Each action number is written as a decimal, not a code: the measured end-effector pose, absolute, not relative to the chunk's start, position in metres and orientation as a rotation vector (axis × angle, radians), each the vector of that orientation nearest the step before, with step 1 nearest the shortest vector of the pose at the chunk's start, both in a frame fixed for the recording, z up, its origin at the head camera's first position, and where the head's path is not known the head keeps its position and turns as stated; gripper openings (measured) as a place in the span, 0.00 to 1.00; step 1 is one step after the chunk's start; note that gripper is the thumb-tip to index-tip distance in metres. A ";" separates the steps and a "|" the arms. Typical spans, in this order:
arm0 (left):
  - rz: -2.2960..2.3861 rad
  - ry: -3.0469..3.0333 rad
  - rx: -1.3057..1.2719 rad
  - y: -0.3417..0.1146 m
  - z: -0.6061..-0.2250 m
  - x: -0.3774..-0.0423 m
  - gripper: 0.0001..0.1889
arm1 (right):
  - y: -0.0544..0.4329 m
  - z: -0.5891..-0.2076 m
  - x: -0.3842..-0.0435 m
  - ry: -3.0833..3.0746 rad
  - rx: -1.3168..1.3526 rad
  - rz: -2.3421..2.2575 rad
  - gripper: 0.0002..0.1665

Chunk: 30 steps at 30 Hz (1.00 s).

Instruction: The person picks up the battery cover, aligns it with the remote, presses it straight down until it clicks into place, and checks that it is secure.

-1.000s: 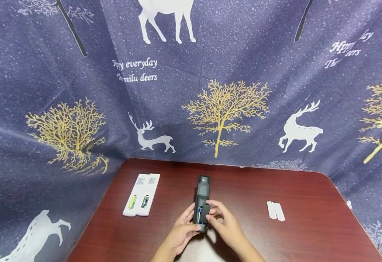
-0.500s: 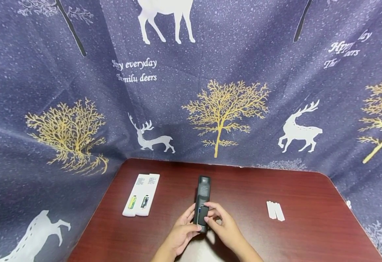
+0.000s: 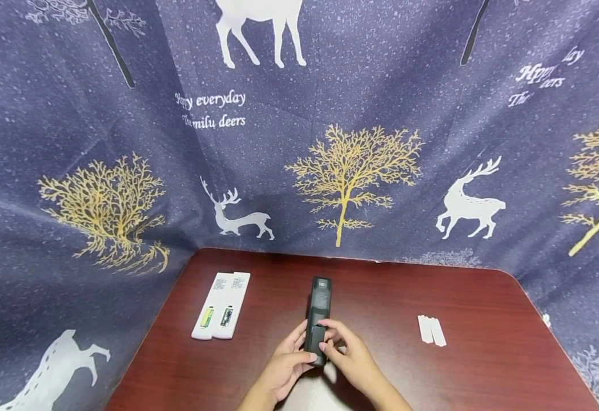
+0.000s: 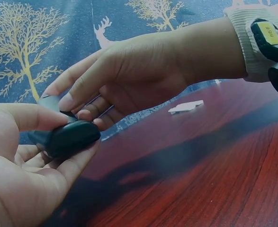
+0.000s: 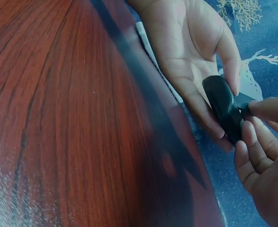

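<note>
A black remote control, back side up, lies along my left hand, which grips its lower end with the thumb on top. My right hand pinches a black battery cover at its right edge. The cover lies over the remote's battery compartment and hides the batteries. Seen from the left wrist, the remote's rounded end faces the camera between thumb and fingers. In the right wrist view, the cover stands slightly off the remote's back, at the right fingertips.
Two white remotes lie side by side at the left of the brown table, their compartments uncovered; one shows a yellow-green battery, the other a dark battery. Two white battery covers lie at the right. A patterned cloth hangs behind.
My right hand has moved the cover leftward and down onto the remote, so the blue batteries seen earlier are now covered. My left hand has kept its grip almost in place.
</note>
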State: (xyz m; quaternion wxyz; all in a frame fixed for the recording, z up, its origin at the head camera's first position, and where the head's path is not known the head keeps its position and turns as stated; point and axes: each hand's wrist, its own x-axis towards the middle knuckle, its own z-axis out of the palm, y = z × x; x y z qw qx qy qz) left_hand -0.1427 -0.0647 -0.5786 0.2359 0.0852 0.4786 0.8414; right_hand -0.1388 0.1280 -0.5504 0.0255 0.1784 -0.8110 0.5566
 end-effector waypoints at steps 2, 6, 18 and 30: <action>2.307 1.314 0.243 -0.065 -0.579 -0.142 0.46 | 0.128 -0.550 -0.139 -2.523 0.532 1.722 0.23; 2.306 1.319 0.264 -0.065 -0.579 -0.142 0.45 | 0.128 -0.550 -0.139 -2.545 0.481 1.744 0.24; 2.301 1.334 0.235 -0.066 -0.577 -0.142 0.45 | 0.128 -0.552 -0.140 -2.488 0.516 1.727 0.26; 2.311 1.314 0.224 -0.065 -0.576 -0.142 0.45 | 0.129 -0.555 -0.142 -2.502 0.502 1.742 0.27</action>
